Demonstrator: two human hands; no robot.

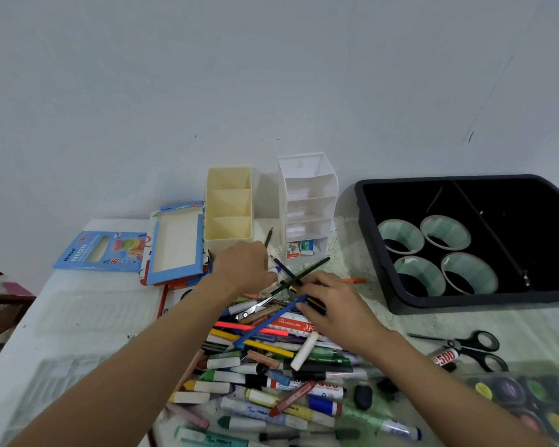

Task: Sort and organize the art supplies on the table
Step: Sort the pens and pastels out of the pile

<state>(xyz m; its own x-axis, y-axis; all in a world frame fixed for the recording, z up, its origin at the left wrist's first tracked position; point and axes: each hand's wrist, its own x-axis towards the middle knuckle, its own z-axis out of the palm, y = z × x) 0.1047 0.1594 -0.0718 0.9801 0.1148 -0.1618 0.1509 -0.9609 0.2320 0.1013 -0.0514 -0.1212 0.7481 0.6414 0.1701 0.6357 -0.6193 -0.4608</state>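
A big heap of markers, crayons, pens and pencils (271, 375) covers the table's near middle. My left hand (244, 269) is at the far edge of the heap, fingers curled around several pencils, among them a brown one (268, 237) sticking up. My right hand (329, 301) rests on the heap and pinches a black-and-yellow pencil (313, 301) beside a blue pencil (265, 324) and a dark green one (310, 269). Behind stand a cream three-slot holder (228, 208) and a white tiered organizer (307, 201).
A black tray (400, 304) at the right holds several tape rolls (442, 253). Black scissors (475, 348) and a paint palette (523, 401) lie at the near right. Blue crayon boxes (104, 251) and an open box (176, 243) sit at the left. The wall is close behind.
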